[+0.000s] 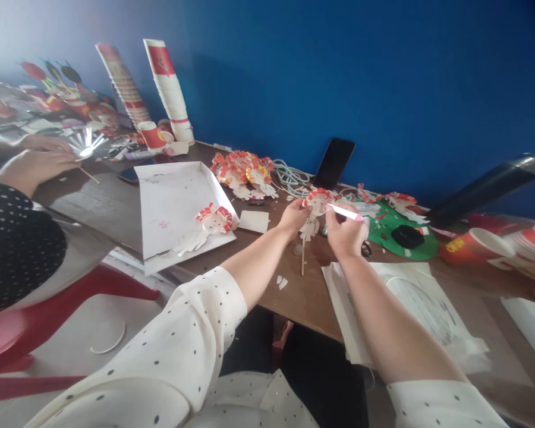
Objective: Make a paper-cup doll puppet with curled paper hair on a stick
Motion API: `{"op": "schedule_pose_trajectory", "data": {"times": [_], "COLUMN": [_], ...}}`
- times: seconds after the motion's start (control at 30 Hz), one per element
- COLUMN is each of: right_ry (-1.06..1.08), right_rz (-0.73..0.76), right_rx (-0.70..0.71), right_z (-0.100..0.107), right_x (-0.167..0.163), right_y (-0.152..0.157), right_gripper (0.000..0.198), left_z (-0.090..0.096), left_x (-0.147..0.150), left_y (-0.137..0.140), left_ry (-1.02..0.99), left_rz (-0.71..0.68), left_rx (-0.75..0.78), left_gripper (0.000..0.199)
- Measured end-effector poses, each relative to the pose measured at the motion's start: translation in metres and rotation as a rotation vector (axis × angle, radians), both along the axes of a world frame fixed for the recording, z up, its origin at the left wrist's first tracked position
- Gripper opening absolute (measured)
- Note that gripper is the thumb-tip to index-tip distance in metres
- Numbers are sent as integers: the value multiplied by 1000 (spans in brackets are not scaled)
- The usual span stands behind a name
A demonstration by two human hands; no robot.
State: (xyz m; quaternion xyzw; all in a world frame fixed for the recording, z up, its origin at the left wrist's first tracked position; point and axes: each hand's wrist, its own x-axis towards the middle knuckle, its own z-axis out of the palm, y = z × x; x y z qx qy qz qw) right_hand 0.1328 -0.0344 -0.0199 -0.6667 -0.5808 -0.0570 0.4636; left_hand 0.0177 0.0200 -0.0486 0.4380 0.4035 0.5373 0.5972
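My left hand is closed on the edge of a paper doll with a red and white frilled head and a white cut body. A thin wooden stick hangs below the doll. In my right hand is a white marker with a pink end, its tip at the doll's face. To the left, another paper doll with a drawn face lies on the white box lid. Behind it is a pile of similar paper dolls.
A phone leans on the blue wall beside coiled cable. Green card, a black bottle and paper cups are at right. Tall cup stacks stand at left, near another person's hands. Paper sheets overhang the front edge.
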Motion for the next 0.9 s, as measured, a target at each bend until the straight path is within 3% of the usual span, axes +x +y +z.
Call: {"op": "schedule_pose_trajectory", "data": {"times": [0.37, 0.5, 0.63, 0.77, 0.9], "right_ry": [196, 350, 569, 935, 1169], "right_rz": [153, 129, 54, 51, 168], "right_rx": [111, 100, 30, -48, -79], "right_z": [0, 8, 8, 3, 10], "right_x": [-2, 0, 6, 16, 36], "right_y": [-1, -2, 3, 12, 19], "right_gripper": [32, 35, 45, 42, 28], "left_z": [-2, -1, 0, 1, -2], "left_x": [2, 3, 3, 2, -1], "left_y": [3, 3, 3, 4, 6], "left_ry": [-65, -61, -61, -118, -80], "left_rz": [23, 42, 79, 105, 94], "left_rx": [-49, -51, -78, -123, -125], "left_gripper": [12, 12, 13, 15, 19]}}
